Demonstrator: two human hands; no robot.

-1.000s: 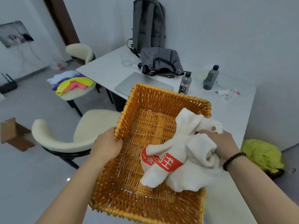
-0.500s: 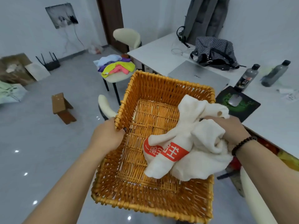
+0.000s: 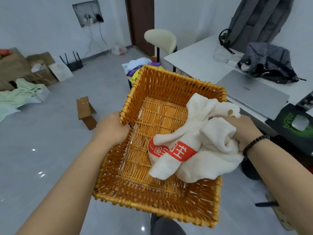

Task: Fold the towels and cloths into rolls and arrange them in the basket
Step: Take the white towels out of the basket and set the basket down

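Head view. Woven basket (image 3: 152,197), orange-tan wicker, rectangular, held up in the air over the grey floor (image 3: 50,150); its far right corner overlaps the edge of the white table (image 3: 194,65). Left of the basket the floor lies open as far as a small wooden stool (image 3: 85,111). Beyond the basket's far rim, a cream chair (image 3: 160,40) carries a heap of coloured cloths (image 3: 138,65), partly hidden by the rim. Right of the basket, on the table: a closed laptop (image 3: 254,94), a mouse (image 3: 300,122) on a dark pad, a dotted bag (image 3: 269,60).

Left hand (image 3: 111,130) grips the basket's left rim, fingers curled over the edge. Right hand (image 3: 243,131) sits at the basket's right rim, fingers closed into the towel (image 3: 194,146); whether it also clasps the rim beneath, cannot tell. Beaded bracelet (image 3: 254,143) on that wrist.

Towel: cream, crumpled, not rolled, with a red band bearing white characters. It lies bunched against the right hand, draped over the basket's right side, one end hanging down onto the basket floor. Rest of the basket floor bare wicker.
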